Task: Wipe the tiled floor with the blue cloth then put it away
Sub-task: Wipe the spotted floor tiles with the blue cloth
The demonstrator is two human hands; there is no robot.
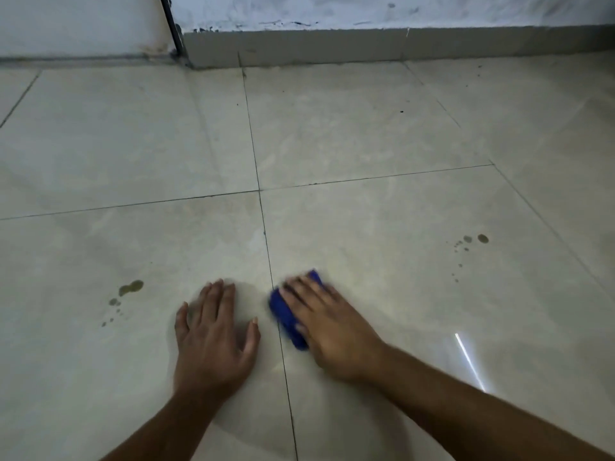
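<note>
— Glossy beige tiled floor (366, 134), dark grout lines, brownish drip spots at lower left and right.

— And that blue cloth (286, 314)?

— Fuzzy, bunched into an oblong, low centre, under the right hand (329, 327), which presses it flat-fingered. Long axis runs upper right to lower left.

— The other?

— Left hand (213, 337) just beside it, fingers spread flat on tile, gripping nothing.

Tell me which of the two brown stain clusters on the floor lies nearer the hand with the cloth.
The right-hand stain cluster, past the right hand pressing the blue cloth. The left-hand stain cluster lies beyond the left hand.
</note>
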